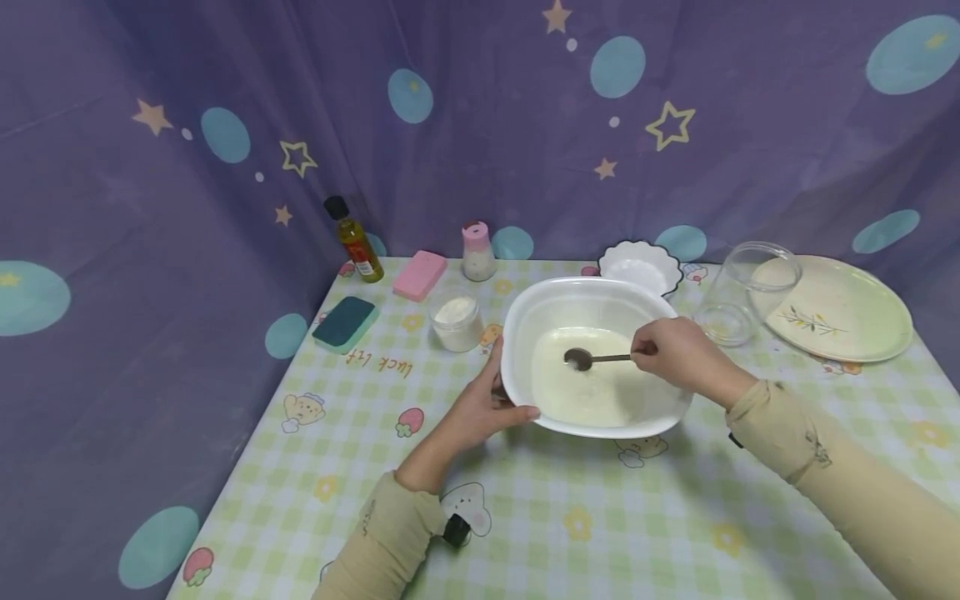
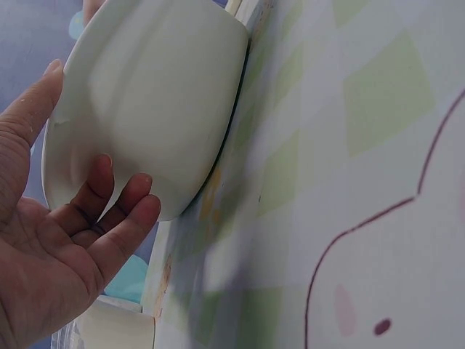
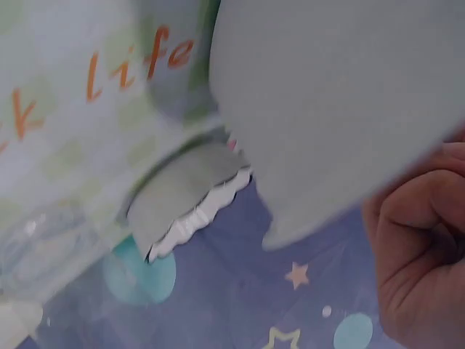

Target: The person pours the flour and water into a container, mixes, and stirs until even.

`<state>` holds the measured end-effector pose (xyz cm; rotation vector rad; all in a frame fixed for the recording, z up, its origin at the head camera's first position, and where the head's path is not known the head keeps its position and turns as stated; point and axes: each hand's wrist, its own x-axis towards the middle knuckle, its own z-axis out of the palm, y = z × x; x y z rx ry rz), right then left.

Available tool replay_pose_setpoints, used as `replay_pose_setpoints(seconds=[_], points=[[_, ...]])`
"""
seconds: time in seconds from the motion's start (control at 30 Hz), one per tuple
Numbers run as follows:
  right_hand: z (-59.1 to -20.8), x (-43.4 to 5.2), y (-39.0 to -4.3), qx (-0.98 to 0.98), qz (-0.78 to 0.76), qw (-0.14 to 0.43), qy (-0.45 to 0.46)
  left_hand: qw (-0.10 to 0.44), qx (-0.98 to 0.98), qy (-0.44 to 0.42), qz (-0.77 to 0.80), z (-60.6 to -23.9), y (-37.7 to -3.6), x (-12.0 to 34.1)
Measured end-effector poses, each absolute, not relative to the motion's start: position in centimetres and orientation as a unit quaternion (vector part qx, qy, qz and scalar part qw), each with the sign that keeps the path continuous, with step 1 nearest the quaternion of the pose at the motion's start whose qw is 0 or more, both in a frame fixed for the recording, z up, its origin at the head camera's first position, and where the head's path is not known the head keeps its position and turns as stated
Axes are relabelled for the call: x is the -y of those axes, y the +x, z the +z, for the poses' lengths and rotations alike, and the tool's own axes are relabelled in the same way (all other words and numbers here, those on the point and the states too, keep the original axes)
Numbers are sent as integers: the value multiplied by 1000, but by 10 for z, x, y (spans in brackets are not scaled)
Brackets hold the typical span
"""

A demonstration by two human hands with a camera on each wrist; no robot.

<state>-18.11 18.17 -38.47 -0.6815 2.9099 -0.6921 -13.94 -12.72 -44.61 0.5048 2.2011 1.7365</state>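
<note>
A white basin (image 1: 528,350) stands on the table, with a pale, milky liquid (image 1: 592,396) in it. My left hand (image 1: 480,404) holds the basin's left side, thumb at the rim and bent fingers by the outer wall; the left wrist view shows those fingers beside the basin's side (image 2: 167,94). Over the basin's right rim, my right hand (image 1: 678,354) pinches the handle of a small dark spoon (image 1: 600,358), whose bowl is in the liquid. In the right wrist view the basin's wall (image 3: 327,109) hides the spoon, and only curled fingers (image 3: 421,240) show.
Left of the basin are a cup of white powder (image 1: 456,321), a green sponge (image 1: 345,323), a pink sponge (image 1: 420,276), an oil bottle (image 1: 358,250) and a pink-topped shaker (image 1: 477,252). Behind and right stand a scalloped dish (image 1: 639,265), a clear container (image 1: 750,292) and an oval plate (image 1: 870,317).
</note>
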Motion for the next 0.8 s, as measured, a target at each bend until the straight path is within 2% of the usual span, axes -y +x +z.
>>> replay_pose_setpoints(seconds=[0.2,0.57,0.8], points=[[-374,-199,-182,-959,-197,43,-202,146,-764,178,603,-445,-140,127],[-355,-215,-177,-952,-165,116,-230,147,-760,180,607,-446,-140,127],[-352,-216,-173,-925,-190,171,-281,168,-749,184,614,-420,-132,125]])
